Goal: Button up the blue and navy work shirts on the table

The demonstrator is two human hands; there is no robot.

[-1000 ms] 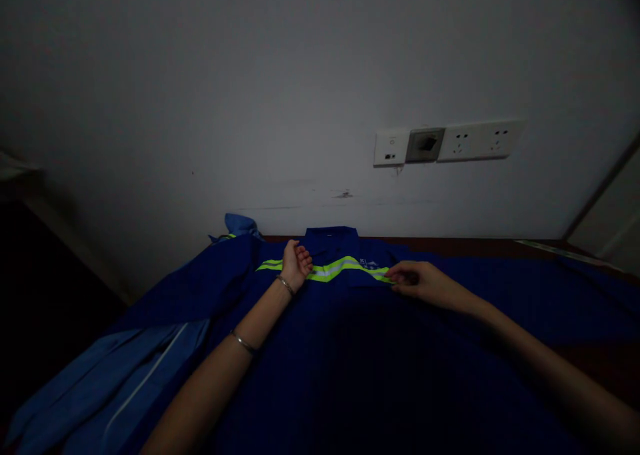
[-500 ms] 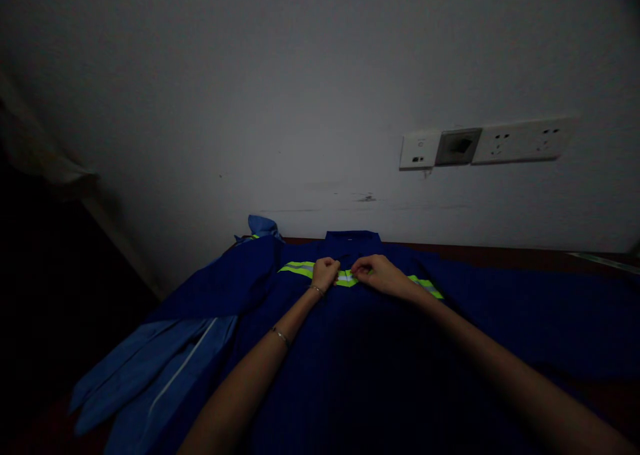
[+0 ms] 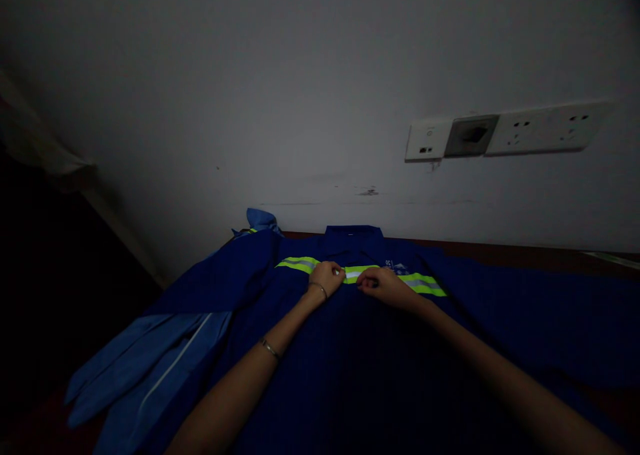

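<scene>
Jacket (image 3: pixel 345 328): spread out (collar (image 3: pixel 354 231) toward wall (image 3: pixel 200 108))
Left hand (image 3: pixel 326 278): fingers curled at reflective strip (image 3: pixel 423 284), grip unclear
Right hand (image 3: pixel 386 285): likewise

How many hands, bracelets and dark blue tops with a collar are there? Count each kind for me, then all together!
Hands: 2 (left hand, right hand)
Bracelets: 2 (wrist bracelet, forearm bracelet, both on the left arm)
Tops: 1 (dark blue top)
Total: 5
</scene>
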